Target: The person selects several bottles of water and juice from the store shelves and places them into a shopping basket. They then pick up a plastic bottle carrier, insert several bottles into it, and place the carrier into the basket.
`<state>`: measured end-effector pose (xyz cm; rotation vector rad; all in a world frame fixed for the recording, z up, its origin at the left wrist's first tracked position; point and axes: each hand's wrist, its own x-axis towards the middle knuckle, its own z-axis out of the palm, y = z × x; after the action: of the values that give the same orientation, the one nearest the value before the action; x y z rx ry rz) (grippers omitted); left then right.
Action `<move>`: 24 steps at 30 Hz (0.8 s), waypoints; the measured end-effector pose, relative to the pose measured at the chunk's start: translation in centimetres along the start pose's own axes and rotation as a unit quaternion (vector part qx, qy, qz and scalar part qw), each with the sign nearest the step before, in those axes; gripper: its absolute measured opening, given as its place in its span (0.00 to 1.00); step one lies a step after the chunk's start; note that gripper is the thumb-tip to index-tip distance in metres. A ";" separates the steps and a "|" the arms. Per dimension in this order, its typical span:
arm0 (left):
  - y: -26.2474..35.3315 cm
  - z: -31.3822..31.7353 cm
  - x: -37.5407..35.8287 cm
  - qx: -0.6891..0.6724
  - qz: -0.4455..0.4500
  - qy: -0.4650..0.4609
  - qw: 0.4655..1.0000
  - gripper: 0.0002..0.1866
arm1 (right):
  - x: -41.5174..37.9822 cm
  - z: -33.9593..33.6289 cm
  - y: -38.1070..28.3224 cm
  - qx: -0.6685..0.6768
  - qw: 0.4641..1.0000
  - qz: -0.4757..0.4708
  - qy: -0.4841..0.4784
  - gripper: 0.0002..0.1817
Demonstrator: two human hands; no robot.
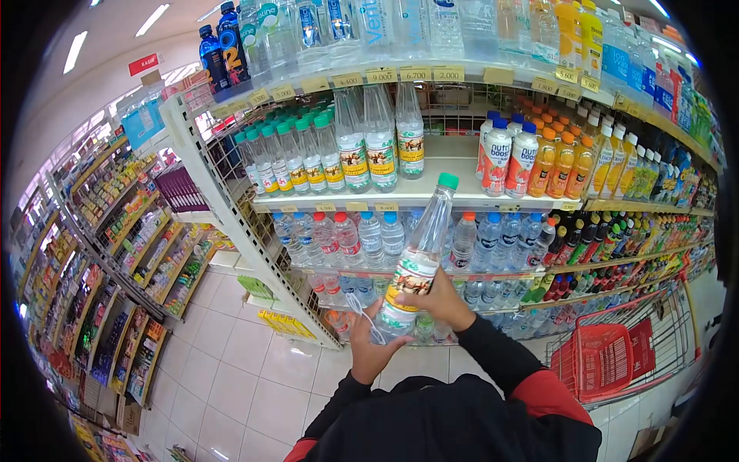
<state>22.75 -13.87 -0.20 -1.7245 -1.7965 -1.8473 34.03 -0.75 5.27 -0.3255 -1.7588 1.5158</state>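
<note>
A large clear bottle (pixel 416 269) with a green cap and a colourful label is held tilted in front of the shelves, its cap toward the upper right. My right hand (pixel 443 302) is wrapped round its label from the right. My left hand (pixel 372 339) supports the bottle near its base, and a thin white cord (pixel 356 305) loops beside that hand. Behind, similar tall bottles (pixel 379 150) stand on the upper shelf (pixel 462 202), with smaller green-capped bottles (pixel 309 154) to their left.
Pink-labelled bottles (pixel 522 160) and orange bottles (pixel 543 163) stand at the shelf's right. A shopping cart (pixel 670 339) with a red seat panel is at the lower right. The white shelf end post (pixel 231 208) and other stocked racks (pixel 100 308) are on the left.
</note>
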 end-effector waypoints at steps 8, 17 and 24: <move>-1.5 -8.0 -3.7 -0.237 -0.227 -0.113 0.938 0.22 | 11.3 -9.0 -3.7 0.099 0.986 0.121 -0.049 0.34; -3.9 -12.2 -13.5 -0.267 -0.409 -0.015 0.872 0.09 | 18.8 -11.2 -2.3 0.046 0.993 -0.038 0.102 0.45; -3.4 -11.5 -13.3 -0.273 -0.432 0.019 0.859 0.09 | 21.6 -10.9 -0.4 0.050 0.988 -0.097 0.113 0.42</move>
<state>18.17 -29.19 -8.27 -0.9407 -2.4402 -2.9242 27.30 20.81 13.82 -0.2568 -1.4865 1.3643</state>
